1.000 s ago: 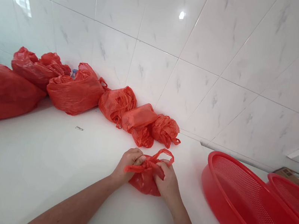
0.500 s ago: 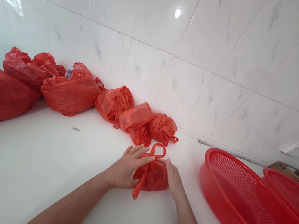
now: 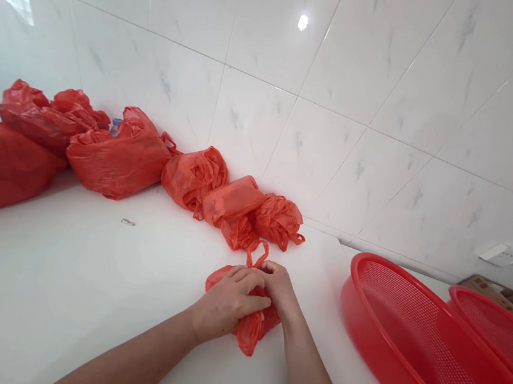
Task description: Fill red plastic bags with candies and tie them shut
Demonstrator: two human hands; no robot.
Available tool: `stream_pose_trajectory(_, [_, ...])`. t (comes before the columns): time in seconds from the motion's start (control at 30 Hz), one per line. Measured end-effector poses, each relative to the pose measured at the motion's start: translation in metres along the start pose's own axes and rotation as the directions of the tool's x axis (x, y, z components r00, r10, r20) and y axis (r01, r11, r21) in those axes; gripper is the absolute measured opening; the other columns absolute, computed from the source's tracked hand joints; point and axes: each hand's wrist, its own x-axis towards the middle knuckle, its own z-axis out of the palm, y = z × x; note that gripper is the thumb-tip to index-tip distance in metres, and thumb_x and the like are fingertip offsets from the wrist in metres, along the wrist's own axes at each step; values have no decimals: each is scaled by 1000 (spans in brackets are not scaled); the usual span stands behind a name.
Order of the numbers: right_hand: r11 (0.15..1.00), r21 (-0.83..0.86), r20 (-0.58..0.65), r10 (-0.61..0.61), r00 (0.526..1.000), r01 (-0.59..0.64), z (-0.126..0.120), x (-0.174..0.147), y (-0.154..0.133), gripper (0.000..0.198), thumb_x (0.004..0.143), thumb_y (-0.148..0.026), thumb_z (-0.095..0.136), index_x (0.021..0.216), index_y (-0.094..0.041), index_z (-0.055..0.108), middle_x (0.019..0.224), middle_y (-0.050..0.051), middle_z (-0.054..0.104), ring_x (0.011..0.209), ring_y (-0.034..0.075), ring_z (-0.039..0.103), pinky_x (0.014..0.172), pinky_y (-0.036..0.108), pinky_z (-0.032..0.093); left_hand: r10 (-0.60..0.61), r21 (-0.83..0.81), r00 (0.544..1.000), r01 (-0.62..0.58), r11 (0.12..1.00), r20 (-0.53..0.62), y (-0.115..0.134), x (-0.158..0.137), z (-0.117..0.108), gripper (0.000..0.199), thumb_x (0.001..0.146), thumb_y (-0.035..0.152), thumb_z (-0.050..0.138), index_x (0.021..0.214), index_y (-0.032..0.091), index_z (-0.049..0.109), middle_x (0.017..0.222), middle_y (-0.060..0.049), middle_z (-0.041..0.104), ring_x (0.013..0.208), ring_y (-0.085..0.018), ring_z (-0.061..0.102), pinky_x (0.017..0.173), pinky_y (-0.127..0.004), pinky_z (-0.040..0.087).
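Note:
A small red plastic bag (image 3: 249, 334) lies on the white table in front of me, its contents hidden. One handle loop stands up at its far side, and another end hangs toward me. My left hand (image 3: 234, 302) lies across the bag from the left, with fingers curled over the gathered plastic. From the right, my right hand (image 3: 279, 288) pinches the bag close beside the left fingers. The right fingertips are partly hidden behind the left hand.
Several filled red plastic bags (image 3: 115, 160) line the tiled wall at the back and left. To the right stand a large red mesh basket (image 3: 382, 348) and a second red basket (image 3: 498, 327), with a cardboard box (image 3: 503, 296) behind. A wall socket (image 3: 502, 255) sits low at right.
My hands have come together over the bag, the left moving right and closing on it. The bag's top is now gathered, and its handle loop has shifted left.

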Motion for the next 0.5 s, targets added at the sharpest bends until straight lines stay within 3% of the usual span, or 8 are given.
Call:
stream_pose_trajectory(0.13, [996, 25, -91, -81, 993, 84, 2, -2, 1, 17, 69, -33, 58, 63, -19, 50, 59, -6, 50, 56, 11, 42, 52, 24, 34, 34, 96, 998, -29, 995, -54, 5, 1, 2, 16, 85, 14, 48, 82, 19, 62, 73, -1, 54, 72, -13, 48, 82, -37, 42])
stream_pose_trajectory(0.5, [990, 48, -227, -122, 966, 136, -5, -2, 11, 18, 72, -35, 60, 69, -19, 53, 61, -3, 53, 57, 13, 44, 54, 25, 35, 76, 64, 985, -67, 996, -158, 10, 2, -3, 12, 87, 20, 48, 80, 18, 58, 70, 1, 58, 72, -12, 50, 87, -38, 38])
